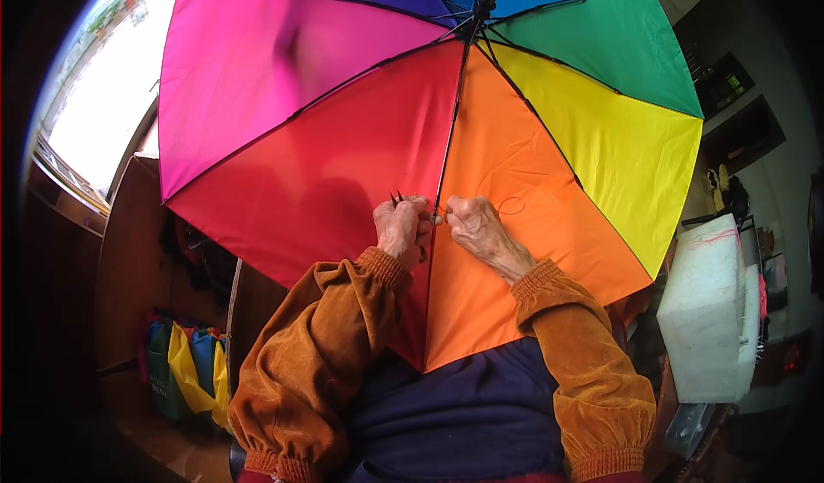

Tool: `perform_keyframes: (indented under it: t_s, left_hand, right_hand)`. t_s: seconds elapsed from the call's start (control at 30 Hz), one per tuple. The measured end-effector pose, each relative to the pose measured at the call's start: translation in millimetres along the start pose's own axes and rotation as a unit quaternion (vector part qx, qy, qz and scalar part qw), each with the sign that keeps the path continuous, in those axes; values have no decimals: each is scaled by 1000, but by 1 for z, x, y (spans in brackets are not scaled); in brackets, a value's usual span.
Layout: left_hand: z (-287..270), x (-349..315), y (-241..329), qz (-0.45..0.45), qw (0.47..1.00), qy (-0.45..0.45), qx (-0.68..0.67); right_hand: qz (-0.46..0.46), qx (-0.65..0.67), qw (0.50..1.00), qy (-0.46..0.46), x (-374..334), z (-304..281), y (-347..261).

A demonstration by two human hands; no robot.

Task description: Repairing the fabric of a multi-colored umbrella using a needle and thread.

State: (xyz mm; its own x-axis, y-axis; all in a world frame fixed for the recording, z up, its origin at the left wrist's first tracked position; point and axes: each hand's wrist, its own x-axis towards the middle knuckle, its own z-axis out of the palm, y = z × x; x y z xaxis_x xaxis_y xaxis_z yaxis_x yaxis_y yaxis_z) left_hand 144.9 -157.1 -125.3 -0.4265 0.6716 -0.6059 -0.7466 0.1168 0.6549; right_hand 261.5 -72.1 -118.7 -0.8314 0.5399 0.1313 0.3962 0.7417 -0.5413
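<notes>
An open umbrella with rainbow panels spreads before me, its ribbed inner side facing me. Both hands meet at the rib between the red and orange panels. My left hand is closed beside this rib, over the red panel. Two dark points of what look like thread snips stick up out of it. On the rib's other side, my right hand is pinched close to the metal. A thin loop of thread lies on the orange panel next to it. The fingertips partly hide the spot on the rib.
The umbrella's hub is at the top. A white foam block stands at the right. Low on the left, colourful folded fabric sits by a wooden panel. Dark navy cloth covers my lap.
</notes>
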Motion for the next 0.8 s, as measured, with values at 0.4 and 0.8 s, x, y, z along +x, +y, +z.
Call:
perform_keyframes:
  t_s: [0.4, 0.8]
  left_hand:
    - [1, 2, 1, -7, 999, 2, -33]
    - [-3, 3, 1, -7, 1000, -6, -24]
  right_hand:
    - [30, 133, 991, 18, -3, 2, 11]
    - [-27, 21, 999, -17, -2, -7, -5]
